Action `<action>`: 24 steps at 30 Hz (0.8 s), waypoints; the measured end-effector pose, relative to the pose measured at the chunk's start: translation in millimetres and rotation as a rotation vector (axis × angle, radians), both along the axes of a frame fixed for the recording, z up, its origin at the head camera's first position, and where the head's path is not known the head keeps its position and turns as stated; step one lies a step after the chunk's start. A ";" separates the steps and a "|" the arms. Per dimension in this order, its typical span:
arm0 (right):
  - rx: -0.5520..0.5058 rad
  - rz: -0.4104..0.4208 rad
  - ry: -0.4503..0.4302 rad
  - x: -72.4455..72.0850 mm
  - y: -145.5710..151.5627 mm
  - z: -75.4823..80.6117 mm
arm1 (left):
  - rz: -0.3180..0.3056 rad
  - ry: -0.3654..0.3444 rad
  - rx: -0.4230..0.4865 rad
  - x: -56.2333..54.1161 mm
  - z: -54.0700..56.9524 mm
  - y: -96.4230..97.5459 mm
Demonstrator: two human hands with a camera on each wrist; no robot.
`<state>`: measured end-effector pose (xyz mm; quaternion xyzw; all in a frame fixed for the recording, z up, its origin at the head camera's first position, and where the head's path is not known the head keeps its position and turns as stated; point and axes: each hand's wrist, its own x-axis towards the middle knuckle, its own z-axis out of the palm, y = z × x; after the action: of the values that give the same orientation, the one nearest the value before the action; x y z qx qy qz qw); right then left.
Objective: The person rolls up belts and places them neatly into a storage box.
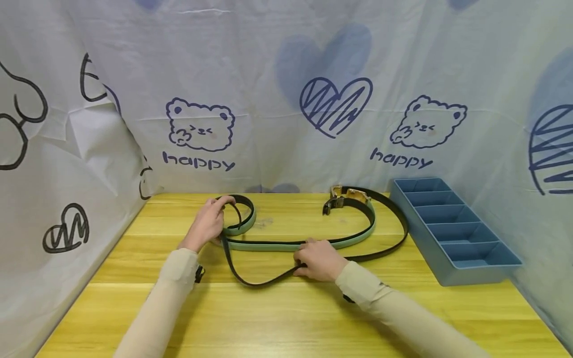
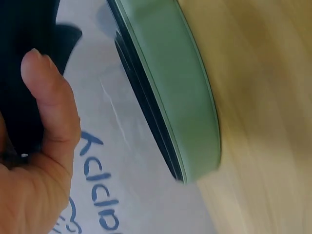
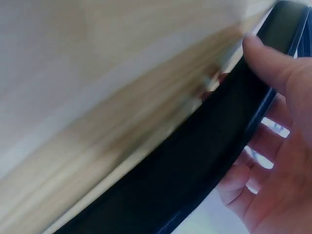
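Note:
A black belt [image 1: 394, 248] curves from the back right toward the front and up to the left hand. Standing on its edge, a green belt with a black inner side [image 1: 264, 246] runs across the table and coils at its left end. My left hand [image 1: 208, 223] grips the black belt [image 2: 24, 78] beside that green coil [image 2: 180, 92]. At mid-table my right hand [image 1: 320, 259] pinches the black belt [image 3: 195, 141], thumb on one face and fingers behind it. Gold-coloured buckles [image 1: 356, 194] lie together at the back.
On the right stands a blue-grey organiser box [image 1: 483, 276] with several compartments in a row. A printed white cloth [image 1: 268, 164] hangs behind the wooden table [image 1: 250, 318] and along its left side.

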<state>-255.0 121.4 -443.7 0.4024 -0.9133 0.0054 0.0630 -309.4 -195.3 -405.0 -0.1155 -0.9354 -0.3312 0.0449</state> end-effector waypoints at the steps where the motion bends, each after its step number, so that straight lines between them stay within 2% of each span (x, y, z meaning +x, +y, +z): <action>1: 0.008 0.022 0.003 1.1 -3.9 0.2 | 0.019 -0.012 0.024 0.4 -0.2 1.5; 4: 0.018 0.076 0.017 2.2 -12.3 -1.3 | 0.086 -0.017 0.040 0.5 -0.2 3.2; 6: 0.016 0.079 0.029 2.4 -15.3 -1.7 | 0.132 -0.018 0.034 -0.1 -0.3 2.7; 8: 0.010 0.066 0.044 1.9 -16.7 -2.3 | 0.151 -0.008 0.015 -0.5 -0.5 1.3; 11: -0.003 0.044 0.072 0.4 -17.5 -3.3 | 0.142 0.005 0.010 0.2 -2.2 -2.9; 14: -0.031 0.031 0.089 -2.1 -17.5 -4.4 | 0.097 0.018 -0.013 1.4 -4.0 -6.5; 19: -0.060 0.027 0.033 -2.6 -23.3 -3.8 | 0.025 0.059 -0.082 6.7 -7.2 -7.6; 21: -0.050 0.036 0.015 -1.0 -28.4 -4.3 | 0.036 0.069 -0.082 10.8 -8.9 -6.2; 24: -0.034 0.054 0.026 3.0 -38.9 -5.1 | 0.091 0.078 -0.071 17.0 -12.3 -7.2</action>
<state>-252.0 82.5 -448.8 0.4258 -0.9010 0.0175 0.0814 -292.3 -202.5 -417.3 -0.0869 -0.9484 -0.2907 0.0921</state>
